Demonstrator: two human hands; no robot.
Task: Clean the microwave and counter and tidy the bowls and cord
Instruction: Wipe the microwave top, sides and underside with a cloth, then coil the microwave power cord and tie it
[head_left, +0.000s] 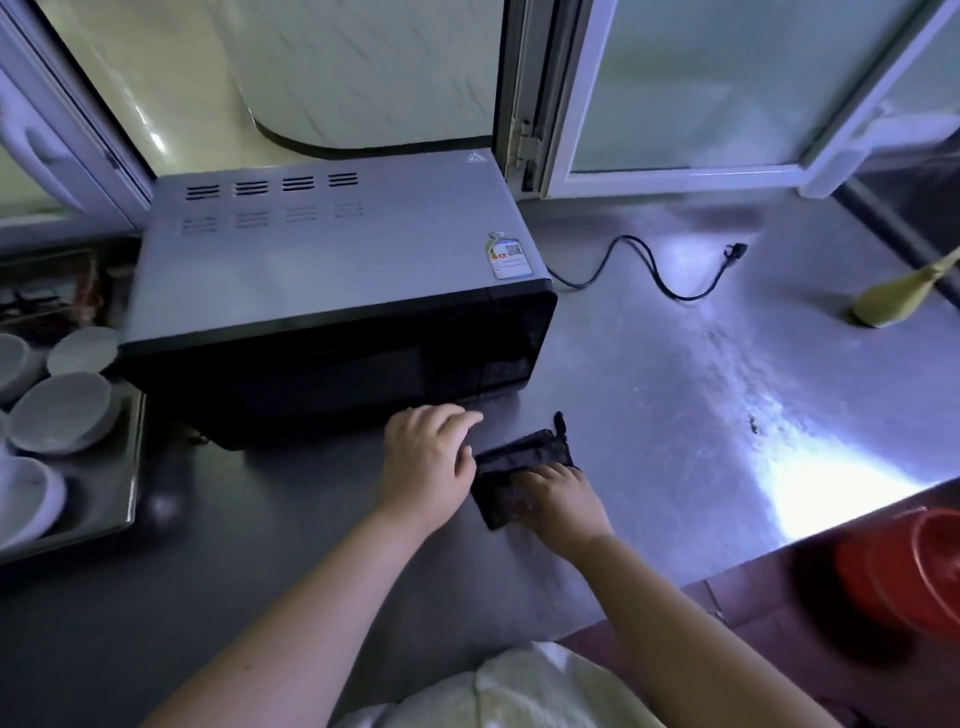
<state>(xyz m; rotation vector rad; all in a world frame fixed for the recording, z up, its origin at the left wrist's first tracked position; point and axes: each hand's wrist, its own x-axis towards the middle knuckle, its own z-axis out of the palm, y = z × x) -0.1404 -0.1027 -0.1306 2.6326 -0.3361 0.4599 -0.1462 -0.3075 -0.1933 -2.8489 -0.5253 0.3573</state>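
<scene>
Steel counter (675, 395) ran under a window, glare bright toward the right. Far left: pale bowls (62, 413) sat upside down on a metal tray (122, 499). Just beside them stood the microwave (332, 291), door shut, grey top, sticker at its right front corner. My left hand (428, 462) lay palm down before the microwave's base, fingers loosely spread, gripping nothing. My right hand (563, 501) pressed flat on a dark cloth (519, 475) on the counter; fingers looked extended, though blur made that uncertain. Behind, the black cord (649, 267) lay snaked and unplugged. Far right: a yellowish brush (893, 301); below the counter edge, a red basin (914, 571).
</scene>
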